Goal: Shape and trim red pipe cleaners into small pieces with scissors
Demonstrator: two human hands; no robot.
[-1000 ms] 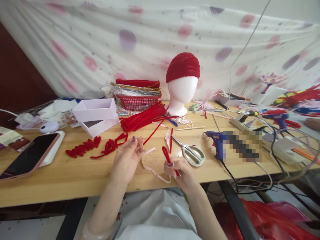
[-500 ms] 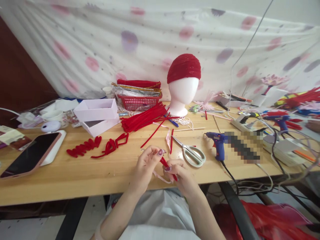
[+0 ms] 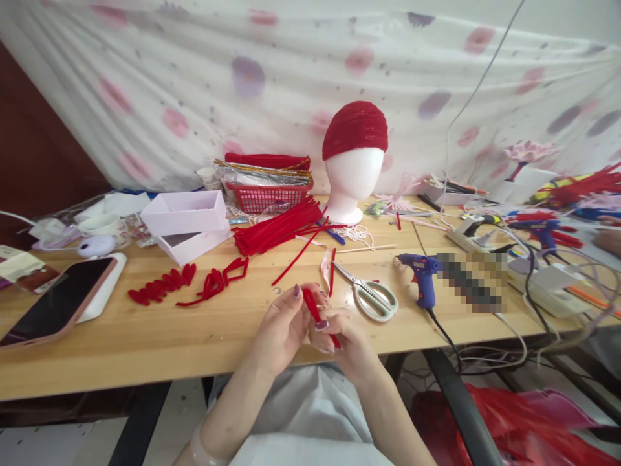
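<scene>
Between my hands, just above the table's front edge, is a red fuzzy pipe cleaner (image 3: 311, 303), doubled over. My right hand (image 3: 350, 335) pinches its lower part between thumb and fingers. The fingers of my left hand (image 3: 279, 330) curl behind its upper end, with the thumb beside it. A pale pink measuring tape (image 3: 325, 264) lies just beyond my fingers, along with a short red pipe cleaner (image 3: 332, 272). Scissors (image 3: 373, 299) with pale green handles rest right of my right hand. Left of my hands are a bent red loop shape (image 3: 213, 285) and a zigzag red piece (image 3: 162, 285).
A blue glue gun (image 3: 421, 278) with a cord stands on the right, near power strips (image 3: 543, 291). Behind are a red pipe cleaner bundle (image 3: 276, 226), a red basket (image 3: 269, 197), white boxes (image 3: 184, 213) and a foam head (image 3: 353, 181). A phone (image 3: 58, 298) lies left.
My left thumb has come off the pipe cleaner's upper end and moved left. The pipe cleaner's folded top now shows more, and less of the measuring tape shows under my hands.
</scene>
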